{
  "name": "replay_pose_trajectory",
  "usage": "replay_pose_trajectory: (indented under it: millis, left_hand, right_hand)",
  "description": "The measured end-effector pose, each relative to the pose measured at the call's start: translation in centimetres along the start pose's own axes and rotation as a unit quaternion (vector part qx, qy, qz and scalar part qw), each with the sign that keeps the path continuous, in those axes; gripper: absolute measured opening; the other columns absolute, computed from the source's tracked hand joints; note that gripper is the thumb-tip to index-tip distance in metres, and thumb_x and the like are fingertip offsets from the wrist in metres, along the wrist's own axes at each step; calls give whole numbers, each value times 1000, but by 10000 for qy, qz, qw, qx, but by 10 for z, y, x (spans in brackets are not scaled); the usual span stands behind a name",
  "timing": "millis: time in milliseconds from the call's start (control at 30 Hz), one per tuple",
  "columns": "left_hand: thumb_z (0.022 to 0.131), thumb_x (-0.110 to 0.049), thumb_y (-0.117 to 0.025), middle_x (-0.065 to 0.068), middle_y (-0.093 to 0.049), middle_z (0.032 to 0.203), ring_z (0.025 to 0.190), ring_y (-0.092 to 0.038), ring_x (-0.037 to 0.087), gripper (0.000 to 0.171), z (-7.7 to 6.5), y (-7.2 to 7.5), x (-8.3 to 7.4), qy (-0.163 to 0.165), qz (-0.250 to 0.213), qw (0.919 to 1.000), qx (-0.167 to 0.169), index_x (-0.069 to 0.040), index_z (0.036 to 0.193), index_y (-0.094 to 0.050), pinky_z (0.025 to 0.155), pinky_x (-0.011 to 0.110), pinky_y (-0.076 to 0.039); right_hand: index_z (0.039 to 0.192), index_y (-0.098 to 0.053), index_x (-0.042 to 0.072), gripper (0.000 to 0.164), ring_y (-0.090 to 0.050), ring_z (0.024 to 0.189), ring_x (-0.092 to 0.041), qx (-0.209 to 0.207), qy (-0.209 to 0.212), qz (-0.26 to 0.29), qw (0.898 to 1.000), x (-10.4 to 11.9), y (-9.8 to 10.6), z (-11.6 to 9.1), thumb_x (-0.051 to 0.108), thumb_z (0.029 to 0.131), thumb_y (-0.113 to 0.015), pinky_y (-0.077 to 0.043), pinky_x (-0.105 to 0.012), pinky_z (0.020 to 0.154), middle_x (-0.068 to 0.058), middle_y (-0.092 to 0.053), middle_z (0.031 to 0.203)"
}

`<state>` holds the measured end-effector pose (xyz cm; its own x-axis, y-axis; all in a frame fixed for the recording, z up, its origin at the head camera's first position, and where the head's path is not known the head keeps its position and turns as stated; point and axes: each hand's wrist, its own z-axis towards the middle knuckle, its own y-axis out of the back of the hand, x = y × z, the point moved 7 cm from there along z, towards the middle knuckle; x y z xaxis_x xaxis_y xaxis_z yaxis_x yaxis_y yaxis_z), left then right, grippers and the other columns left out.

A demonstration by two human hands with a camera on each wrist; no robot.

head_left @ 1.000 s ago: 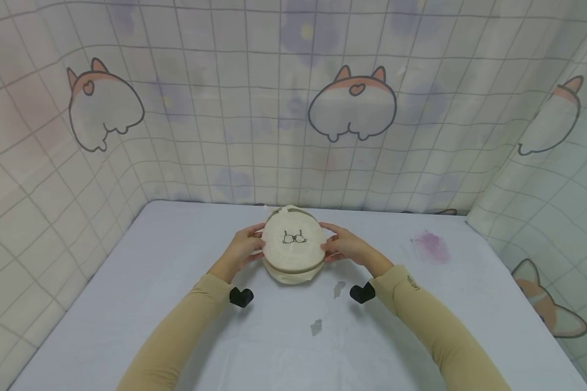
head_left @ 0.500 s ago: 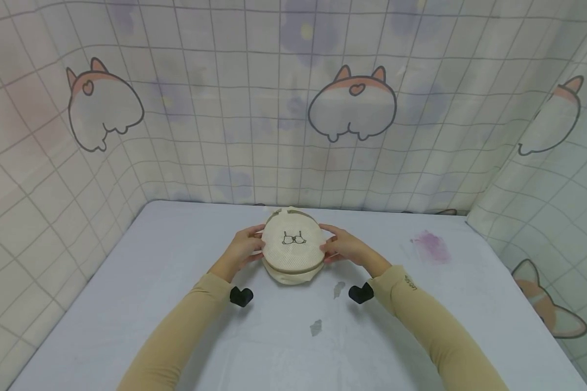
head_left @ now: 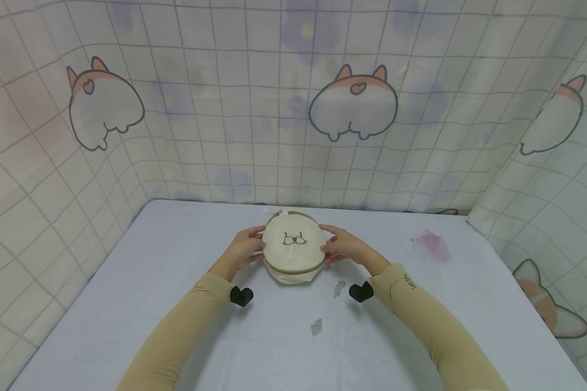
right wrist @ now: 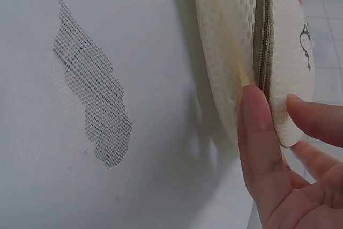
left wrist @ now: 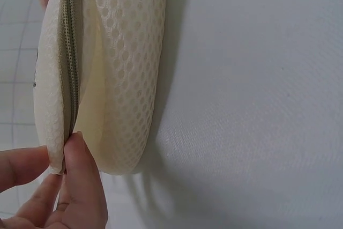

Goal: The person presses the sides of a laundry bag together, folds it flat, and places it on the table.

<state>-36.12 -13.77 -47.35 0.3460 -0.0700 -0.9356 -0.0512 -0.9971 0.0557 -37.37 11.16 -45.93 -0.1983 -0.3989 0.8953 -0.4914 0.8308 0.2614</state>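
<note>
A round cream mesh laundry bag [head_left: 293, 252] with a bra drawing on its top sits on the table between both hands. My left hand [head_left: 242, 248] pinches its left edge; the left wrist view shows thumb and fingers on the rim beside the zipper [left wrist: 69, 68]. On the opposite side my right hand [head_left: 350, 248] pinches the right edge, thumb on the top panel and fingers below the zipper [right wrist: 263, 36]. Under the zipped rim, the mesh side wall [left wrist: 126, 73] bulges out and rests on the table. Whatever the bag may contain is hidden.
The table [head_left: 176, 239] has a pale cover with grey worn patches [head_left: 316, 327] and a pink stain [head_left: 431, 246]. A gridded curtain [head_left: 254, 119] with corgi prints stands close behind and along both sides.
The back top edge of the bag has sunk slightly lower. Both hands keep their pinch on its sides and stay nearly in place.
</note>
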Motion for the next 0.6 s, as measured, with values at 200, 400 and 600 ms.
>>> replay_pose_trajectory:
  millis: [200, 400, 600]
  left_hand:
    - [96, 8, -54, 20, -50, 146, 107, -58, 25, 64, 0, 0, 3, 1, 46, 10000, 59, -6, 156, -41, 93, 36, -54]
    - [96, 7, -55, 19, -50, 144, 107, -57, 25, 63, 0, 0, 2, -23, 65, 10000, 54, -8, 156, -43, 92, 36, -54]
    - [95, 9, -55, 20, -51, 144, 104, -58, 24, 63, 1, -1, 2, 4, 78, 9999, 78, -5, 155, -44, 86, 32, -55]
  right_hand:
    - [163, -23, 7, 73, -65, 83, -20, -3, -38, -46, 10000, -2, 0, 0, -2, 100, -60, -61, -36, 80, -13, -54, 100]
    - [162, -24, 7, 73, -65, 82, -20, -33, -29, -120, 9999, -2, 0, 1, -3, 100, -60, -61, -36, 79, -13, -53, 99]
    - [162, -24, 6, 73, -66, 82, -20, -47, -51, -175, 9998, -4, 1, 3, -3, 99, -61, -61, -35, 78, -14, -54, 100]
